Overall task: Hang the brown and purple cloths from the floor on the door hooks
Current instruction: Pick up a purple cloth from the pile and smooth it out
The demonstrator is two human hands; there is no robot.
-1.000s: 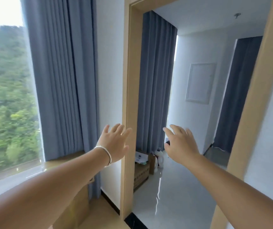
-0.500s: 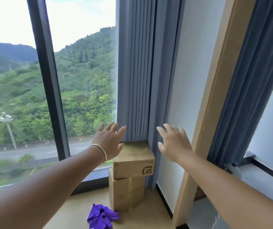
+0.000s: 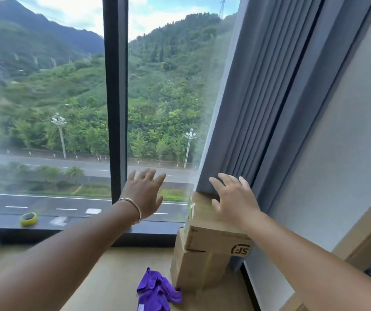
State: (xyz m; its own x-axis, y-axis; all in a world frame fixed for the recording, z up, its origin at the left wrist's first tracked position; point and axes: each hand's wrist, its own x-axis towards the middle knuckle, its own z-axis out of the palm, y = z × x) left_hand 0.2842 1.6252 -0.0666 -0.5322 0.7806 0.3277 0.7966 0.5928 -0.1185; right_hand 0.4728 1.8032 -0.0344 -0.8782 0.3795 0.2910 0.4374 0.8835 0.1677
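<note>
A crumpled purple cloth (image 3: 157, 290) lies on the wooden floor at the bottom centre, touching the foot of a stack of cardboard boxes. My left hand (image 3: 145, 191) is held out in front of the window, fingers spread and empty, with a bracelet on the wrist. Well above the cloth, my right hand (image 3: 233, 198) is stretched out with fingers apart, holding nothing, in front of the top box. No brown cloth and no door hooks are in view.
Two stacked cardboard boxes (image 3: 204, 254) stand in the corner under a grey curtain (image 3: 269, 97). A large window with a dark frame post (image 3: 116, 97) fills the left. A yellow-green roll (image 3: 29, 219) sits on the sill. A white wall (image 3: 341, 164) is on the right.
The view has swung left from the doorway to the window corner. The purple cloth and the boxes have come into sight. Both hands stay raised and empty.
</note>
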